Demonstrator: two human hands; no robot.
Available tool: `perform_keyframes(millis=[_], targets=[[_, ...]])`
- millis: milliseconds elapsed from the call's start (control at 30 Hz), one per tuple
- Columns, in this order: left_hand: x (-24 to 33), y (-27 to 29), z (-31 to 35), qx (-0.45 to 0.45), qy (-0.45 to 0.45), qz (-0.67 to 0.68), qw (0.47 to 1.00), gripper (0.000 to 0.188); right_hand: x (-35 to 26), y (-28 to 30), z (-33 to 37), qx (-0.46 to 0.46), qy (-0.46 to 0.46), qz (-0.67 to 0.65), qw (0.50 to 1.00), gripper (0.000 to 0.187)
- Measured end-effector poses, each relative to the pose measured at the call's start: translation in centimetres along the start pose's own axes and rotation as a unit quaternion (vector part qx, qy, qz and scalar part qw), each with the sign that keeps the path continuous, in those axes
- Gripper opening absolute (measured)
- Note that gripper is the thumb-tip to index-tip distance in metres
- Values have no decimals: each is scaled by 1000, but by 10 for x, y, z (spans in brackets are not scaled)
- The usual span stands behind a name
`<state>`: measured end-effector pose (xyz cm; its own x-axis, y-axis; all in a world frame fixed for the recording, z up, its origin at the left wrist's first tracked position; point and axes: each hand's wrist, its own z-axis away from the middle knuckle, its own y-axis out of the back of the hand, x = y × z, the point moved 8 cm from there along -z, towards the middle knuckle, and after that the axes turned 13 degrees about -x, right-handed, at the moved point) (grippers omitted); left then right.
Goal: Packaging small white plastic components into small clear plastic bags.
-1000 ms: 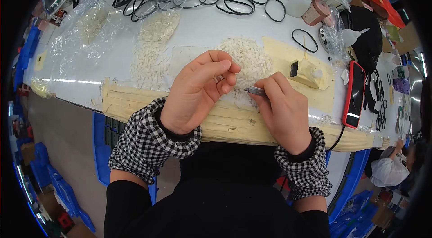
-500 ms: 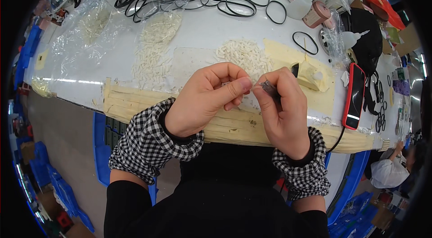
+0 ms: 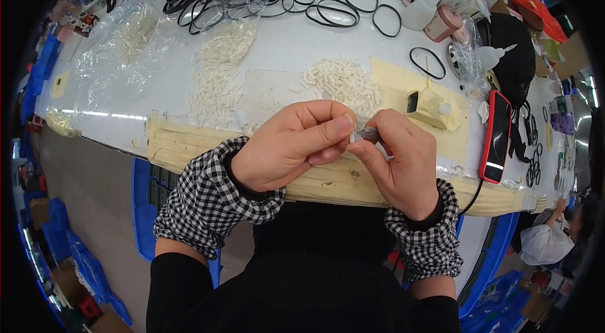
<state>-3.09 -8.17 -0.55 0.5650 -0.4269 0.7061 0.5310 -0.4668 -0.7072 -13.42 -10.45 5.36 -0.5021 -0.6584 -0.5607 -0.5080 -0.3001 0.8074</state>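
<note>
My left hand [image 3: 296, 147] is closed in a pinch at the table's front edge, with a small white piece [image 3: 352, 138] at its fingertips. Its other fingers are curled in. My right hand [image 3: 403, 160] grips a small grey metallic piece [image 3: 369, 134] between thumb and forefinger. The two sets of fingertips meet, and the white piece sits where they come together. The exact kind of the grey piece is hard to make out. Just beyond the hands lies a heap of short white tube-like pieces [image 3: 340, 81].
More white pieces [image 3: 214, 90] spill from a clear plastic bag [image 3: 230, 40]. Black rubber-like loops [image 3: 334, 11] pile up at the back. To the right are a yellow block [image 3: 432, 112], a red-edged phone [image 3: 498, 137] and a white squeeze bottle [image 3: 419, 13]. Another person [image 3: 547, 241] sits far right.
My right hand has moved slightly down, bringing the grey piece against the left fingertips. My left hand has dropped a little. A white piece now shows between them.
</note>
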Motion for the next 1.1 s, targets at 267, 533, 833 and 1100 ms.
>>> perform_keyframes(millis=[267,533,833,1100], targets=[[1,-2,0,3,6,-15,1000,23,0,-2,-1,-29,-2,-17,999,33],[0,-3,-1,-8,8,-19,1000,23,-1,0,0,-23,3,-29,999,32],[1,-4,-1,-9,6,-10,1000,23,-2,-3,0,-38,9,-38,999,33],[4,7,2,85,-12,-5,996,16,28,14,10,30,-101,-90,990,22]])
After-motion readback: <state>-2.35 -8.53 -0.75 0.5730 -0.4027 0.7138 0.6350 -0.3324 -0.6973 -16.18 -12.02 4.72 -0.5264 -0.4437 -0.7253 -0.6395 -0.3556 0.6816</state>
